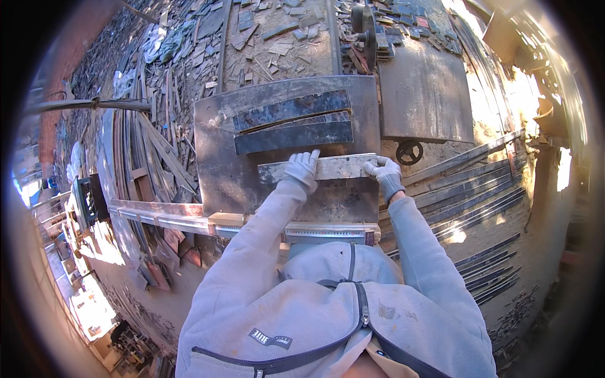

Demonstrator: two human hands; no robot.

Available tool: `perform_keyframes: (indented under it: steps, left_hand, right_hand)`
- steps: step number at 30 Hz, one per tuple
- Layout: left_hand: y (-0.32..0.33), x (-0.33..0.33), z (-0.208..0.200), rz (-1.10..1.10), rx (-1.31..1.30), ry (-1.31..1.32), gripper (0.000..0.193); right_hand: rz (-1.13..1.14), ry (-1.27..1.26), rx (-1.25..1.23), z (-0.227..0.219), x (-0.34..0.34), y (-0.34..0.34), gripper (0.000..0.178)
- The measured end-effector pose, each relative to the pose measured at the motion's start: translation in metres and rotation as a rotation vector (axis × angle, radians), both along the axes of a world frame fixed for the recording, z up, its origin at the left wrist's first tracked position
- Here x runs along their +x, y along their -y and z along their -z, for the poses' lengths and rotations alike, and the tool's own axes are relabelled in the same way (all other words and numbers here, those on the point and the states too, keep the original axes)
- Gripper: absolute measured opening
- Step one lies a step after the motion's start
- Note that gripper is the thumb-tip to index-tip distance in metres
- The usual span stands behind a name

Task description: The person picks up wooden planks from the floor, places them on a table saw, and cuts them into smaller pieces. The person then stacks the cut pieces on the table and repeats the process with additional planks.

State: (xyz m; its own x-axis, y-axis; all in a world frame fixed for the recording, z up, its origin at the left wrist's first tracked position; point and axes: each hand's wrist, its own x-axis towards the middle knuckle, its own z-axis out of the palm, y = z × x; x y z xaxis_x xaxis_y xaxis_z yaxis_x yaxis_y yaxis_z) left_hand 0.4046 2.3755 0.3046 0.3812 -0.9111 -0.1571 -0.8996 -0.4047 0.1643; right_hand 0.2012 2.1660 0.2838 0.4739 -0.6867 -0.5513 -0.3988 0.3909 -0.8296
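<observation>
A narrow pale-grey board [343,167] lies crosswise on a worn metal worktable [220,170] in front of me. My left hand [300,170], in a light glove, rests on the board left of its middle, fingers stretched out flat. At the board's right end, my gloved right hand [384,174] has its fingers curled round the edge, near the table's right side. Just beyond lie dark board pieces [293,137], and farther back a bluish-black piece [293,110] is tilted slightly, with a thin gap between them.
A measuring rule [324,232] runs along the table's near edge. To the right stand a second metal table [425,101] and a black handwheel [409,152]. Long planks [466,189] lie on the right-hand ground. Wood scraps [277,47] cover the far ground; strips [167,151] lean at left.
</observation>
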Motion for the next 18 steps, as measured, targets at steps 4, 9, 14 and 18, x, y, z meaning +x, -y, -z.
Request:
perform_keyframes:
  steps: [4,9,14,18]
  left_hand:
    - [-0.031,-0.046,-0.008,-0.161,-0.499,0.038,0.081]
    - [-0.016,-0.036,0.024,-1.615,-0.373,-1.523,0.075]
    - [0.012,0.013,0.044,-1.565,-0.883,-1.743,0.063]
    - [0.024,0.024,0.035,-1.544,-0.934,-1.757,0.058]
  right_hand:
    - [-0.016,-0.105,-0.206,0.016,0.038,-0.020,0.047]
    - [-0.191,-0.377,-0.381,0.007,0.072,-0.029,0.057]
    - [-0.196,-0.305,-0.520,-0.015,0.045,-0.029,0.050]
    - [-0.035,-0.272,-0.414,-0.019,-0.022,-0.031,0.044]
